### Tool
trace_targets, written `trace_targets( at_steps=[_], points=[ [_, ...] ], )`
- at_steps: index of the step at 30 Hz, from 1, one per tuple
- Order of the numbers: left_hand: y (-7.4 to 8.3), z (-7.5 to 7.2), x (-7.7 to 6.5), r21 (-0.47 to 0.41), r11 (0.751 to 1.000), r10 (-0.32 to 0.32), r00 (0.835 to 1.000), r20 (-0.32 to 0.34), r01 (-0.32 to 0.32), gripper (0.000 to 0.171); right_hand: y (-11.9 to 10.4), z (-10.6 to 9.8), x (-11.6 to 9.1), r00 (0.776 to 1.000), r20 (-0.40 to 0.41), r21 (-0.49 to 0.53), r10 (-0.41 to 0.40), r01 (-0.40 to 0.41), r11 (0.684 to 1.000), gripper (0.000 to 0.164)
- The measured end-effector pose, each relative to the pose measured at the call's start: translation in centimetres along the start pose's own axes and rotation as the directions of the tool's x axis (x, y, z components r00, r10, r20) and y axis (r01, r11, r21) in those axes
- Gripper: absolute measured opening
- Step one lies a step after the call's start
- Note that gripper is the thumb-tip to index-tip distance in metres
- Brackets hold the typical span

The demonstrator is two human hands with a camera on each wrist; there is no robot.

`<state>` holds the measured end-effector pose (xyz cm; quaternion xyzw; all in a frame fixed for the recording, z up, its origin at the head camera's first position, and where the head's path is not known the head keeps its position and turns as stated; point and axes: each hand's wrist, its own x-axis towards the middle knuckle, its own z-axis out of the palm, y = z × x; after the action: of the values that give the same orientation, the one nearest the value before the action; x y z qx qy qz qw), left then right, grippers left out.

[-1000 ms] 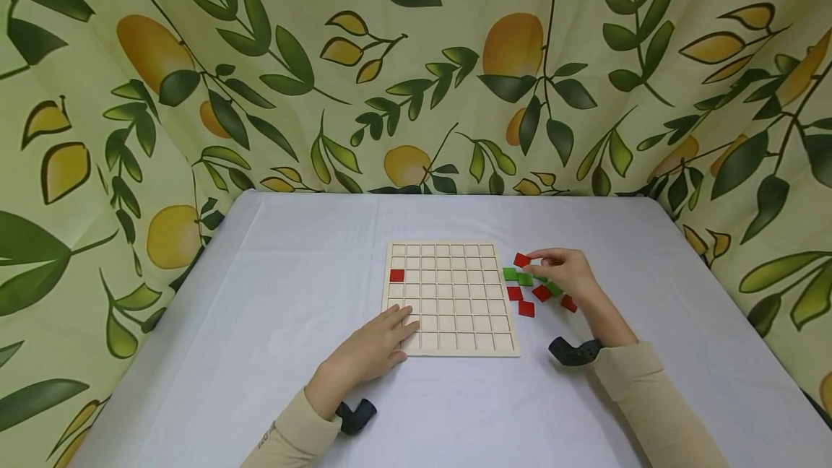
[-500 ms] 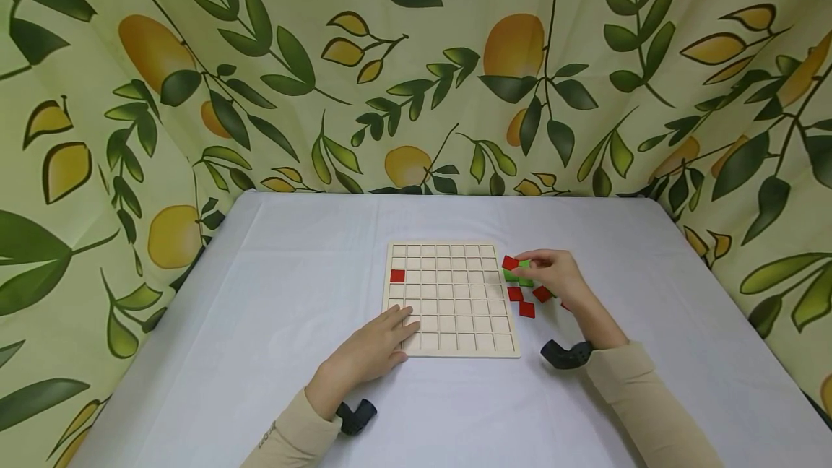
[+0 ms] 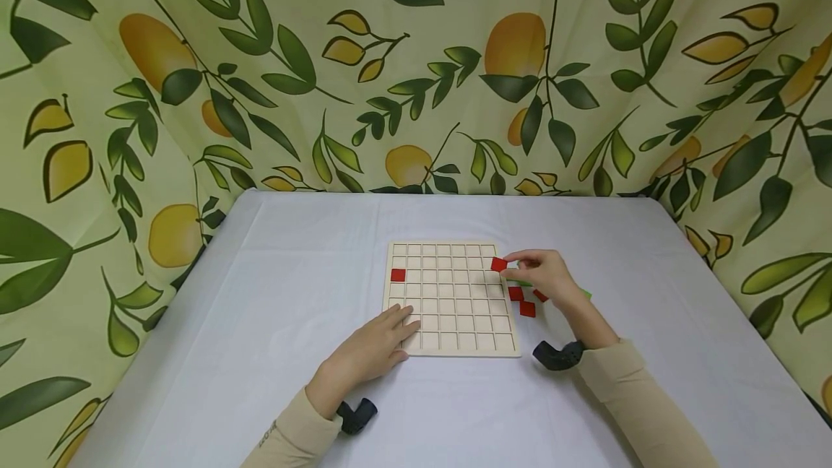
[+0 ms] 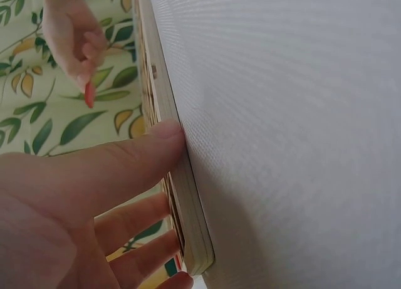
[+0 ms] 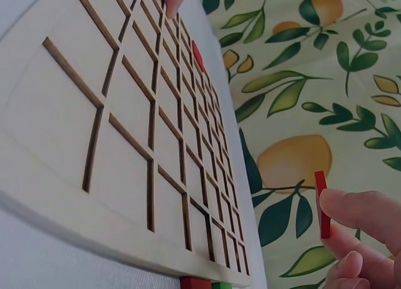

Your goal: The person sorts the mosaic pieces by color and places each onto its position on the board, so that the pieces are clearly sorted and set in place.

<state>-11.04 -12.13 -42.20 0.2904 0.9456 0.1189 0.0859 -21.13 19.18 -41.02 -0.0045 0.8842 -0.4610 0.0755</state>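
"Where is the red tile (image 3: 498,264) held?"
"Above the far right edge of the grid board (image 3: 464,303); it is pinched by the right hand (image 3: 544,273)."
"And the left hand (image 3: 370,347)?"
"Laid on the board's near left side; its fingers are outstretched."

No text readable. Only candidate: small dark print (image 3: 268,434) on left sleeve (image 3: 297,430), along its outer edge; looks like lettering, too tiny and blurred to make out.
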Motion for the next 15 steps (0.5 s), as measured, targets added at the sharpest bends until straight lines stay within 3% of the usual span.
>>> trace_targets(
  at_steps=[15],
  points=[
    [0.2,-0.3,-0.1,-0.013,1.000,0.003,1.000,0.001,-0.003,0.047,-0.6,1.4,0.3,0.998,0.040,0.068,-0.052,0.049,0.996,0.037]
  ],
)
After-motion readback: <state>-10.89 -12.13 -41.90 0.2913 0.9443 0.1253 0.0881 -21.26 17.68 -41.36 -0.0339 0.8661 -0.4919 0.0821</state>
